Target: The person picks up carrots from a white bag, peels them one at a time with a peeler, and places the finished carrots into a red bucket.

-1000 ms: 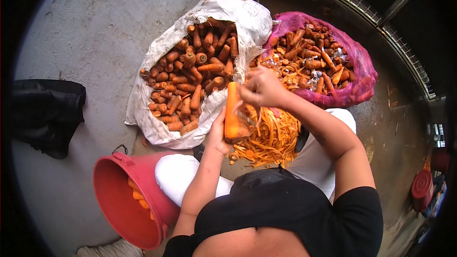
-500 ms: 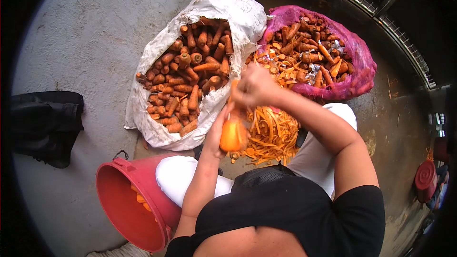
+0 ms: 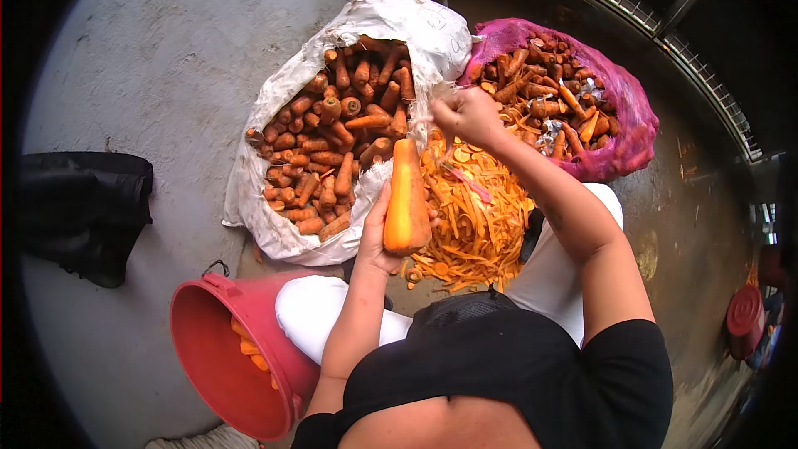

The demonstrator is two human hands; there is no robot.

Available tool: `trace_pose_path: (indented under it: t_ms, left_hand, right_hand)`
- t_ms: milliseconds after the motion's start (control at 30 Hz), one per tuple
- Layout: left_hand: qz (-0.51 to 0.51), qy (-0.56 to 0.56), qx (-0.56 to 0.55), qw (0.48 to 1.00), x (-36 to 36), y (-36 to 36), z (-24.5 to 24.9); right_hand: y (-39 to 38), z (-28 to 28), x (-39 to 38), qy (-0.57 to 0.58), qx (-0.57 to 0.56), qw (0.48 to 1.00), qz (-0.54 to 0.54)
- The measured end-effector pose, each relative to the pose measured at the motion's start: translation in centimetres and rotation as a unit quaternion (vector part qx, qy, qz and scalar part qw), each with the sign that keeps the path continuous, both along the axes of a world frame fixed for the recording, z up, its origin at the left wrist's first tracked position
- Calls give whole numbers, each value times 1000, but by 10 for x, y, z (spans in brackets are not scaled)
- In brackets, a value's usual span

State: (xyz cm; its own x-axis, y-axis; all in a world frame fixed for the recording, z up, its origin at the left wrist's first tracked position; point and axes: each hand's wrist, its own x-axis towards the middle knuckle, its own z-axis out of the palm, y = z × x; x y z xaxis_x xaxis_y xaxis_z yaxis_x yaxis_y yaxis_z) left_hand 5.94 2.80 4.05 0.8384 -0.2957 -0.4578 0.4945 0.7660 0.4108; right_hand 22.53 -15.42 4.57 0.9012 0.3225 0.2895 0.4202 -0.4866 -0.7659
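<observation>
My left hand [image 3: 379, 237] is wrapped round a thick carrot [image 3: 407, 199] held upright, narrow end away from me. A bright, smooth orange strip runs down its left side; the rest is duller. My right hand [image 3: 470, 116] is a fist above and right of the carrot's tip, apart from it. Whatever it grips is blurred and mostly hidden by the fingers. Below it lies a heap of orange carrot peelings [image 3: 474, 237], with a pinkish strip near its top.
A white sack [image 3: 278, 108] of unpeeled carrots lies ahead left. Right of it is a pink mesh sack [image 3: 636, 116] holding carrots and scraps. A red bucket [image 3: 224, 366] with orange pieces leans by my left leg. Black cloth [image 3: 91, 208] lies far left.
My right hand has moved up and right, off the carrot. The carrot, partly covered and blurred before, now shows its whole length in my left hand.
</observation>
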Motion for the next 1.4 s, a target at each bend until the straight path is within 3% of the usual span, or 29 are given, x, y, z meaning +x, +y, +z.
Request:
trace_pose_path:
  t_ms: [67, 100, 233, 367, 500, 600, 667, 700, 733, 833, 933, 967, 1000, 1167, 1400]
  left_hand:
    - [-1, 28, 20, 999, 1, -3, 2]
    - [-2, 41, 20, 999, 2, -3, 0]
    - [-11, 61, 3, 998, 4, -8, -4]
    - [-12, 38, -14, 999, 3, -11, -14]
    - [-3, 19, -18, 1000, 7, -14, 7]
    - [-77, -52, -1, 996, 4, -4, 3]
    - [-91, -63, 15, 994, -4, -3, 2]
    - [-89, -55, 26, 994, -7, -6, 1]
    - [-85, -48, 37, 995, -8, -8, 0]
    - [-85, -59, 39, 994, -7, -10, 12]
    - [-42, -35, 3, 998, -2, -8, 5]
    - [-24, -17, -8, 1000, 0, -6, 2]
    - [-46, -60, -21, 997, 2, -2, -7]
    - [-21, 12, -10, 1000, 8, -5, -14]
    - [-27, 13, -13, 999, 5, -13, -2]
  right_hand:
    - [9, 18, -22, 7, -21, 995, 101]
    - [13, 18, -33, -99, 2, 985, 138]
    - [24, 26, -71, -191, -30, 956, 222]
    - [24, 20, -76, -234, 3, 943, 236]
    - [27, 17, -72, -213, 24, 951, 225]
    - [20, 8, -43, -183, -44, 974, 129]
    - [4, 4, -1, -256, -56, 964, 32]
    - [-7, 14, 11, -247, -231, 941, -28]
    - [-17, 8, 24, -309, -288, 905, -61]
    - [-18, 13, 25, -370, -194, 893, -169]
    - [-9, 27, 2, -220, -130, 962, -95]
    - [-7, 21, -2, -198, -54, 979, -18]
    - [-4, 19, -11, -181, -46, 982, 36]
    - [13, 29, -61, -190, 11, 959, 208]
    - [22, 17, -72, -245, 25, 945, 213]
